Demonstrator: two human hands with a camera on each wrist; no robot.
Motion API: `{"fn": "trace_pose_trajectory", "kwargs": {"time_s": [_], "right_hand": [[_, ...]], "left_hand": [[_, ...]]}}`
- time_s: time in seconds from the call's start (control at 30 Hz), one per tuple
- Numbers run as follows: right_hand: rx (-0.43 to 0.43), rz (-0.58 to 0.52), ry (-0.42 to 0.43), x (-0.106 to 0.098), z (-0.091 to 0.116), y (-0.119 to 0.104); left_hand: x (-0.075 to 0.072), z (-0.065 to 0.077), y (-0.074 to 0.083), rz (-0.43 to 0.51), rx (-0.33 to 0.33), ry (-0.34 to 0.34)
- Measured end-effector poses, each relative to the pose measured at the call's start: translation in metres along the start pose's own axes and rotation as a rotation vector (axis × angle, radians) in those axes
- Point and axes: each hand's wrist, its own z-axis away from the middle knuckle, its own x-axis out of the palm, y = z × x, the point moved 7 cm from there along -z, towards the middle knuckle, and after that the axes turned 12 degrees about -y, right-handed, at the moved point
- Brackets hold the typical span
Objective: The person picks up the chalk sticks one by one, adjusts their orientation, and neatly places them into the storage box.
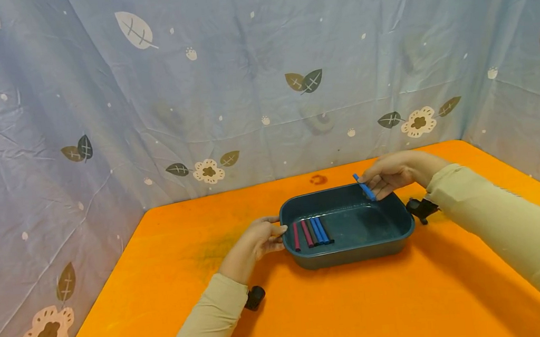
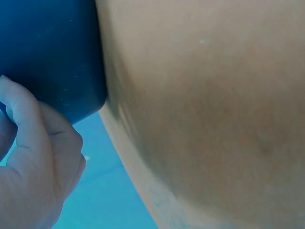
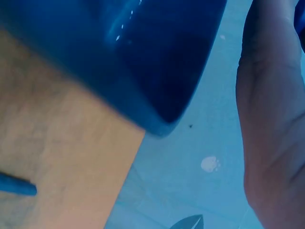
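A dark blue-grey rectangular tub stands on the orange table. My left hand grips its left end, thumb over the rim and fingers against the outer wall. Above the tub's back right corner, my right hand pinches a slim blue stick, tilted. Inside, at the left end, several similar sticks lie side by side: magenta sticks, blue sticks and dark sticks. The left wrist view shows the left hand at the tub; in the right wrist view the right hand is beside the tub's corner.
Orange cloth covers the table. A leaf-patterned curtain hangs behind it and along both sides. In the right wrist view, another stick lies on the table outside the tub. Black wrist devices show below the arms.
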Motion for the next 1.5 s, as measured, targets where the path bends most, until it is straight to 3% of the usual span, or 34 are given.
{"fn": "trace_pose_trajectory", "kwargs": {"time_s": [0.63,1.13,1.5], "right_hand": [[0.036,0.087,-0.008,0.024,-0.038,-0.003],[0.137,0.114,0.007,0.042,-0.066,0.019],[0.151,0.138,0.028,0.044,-0.075,0.023]], "left_hand": [[0.0,-0.002,-0.001,0.0,-0.007,0.014],[0.003,-0.002,0.002,-0.012,0.001,0.011],[0.001,-0.001,0.001,-0.017,0.0,0.024]]}}
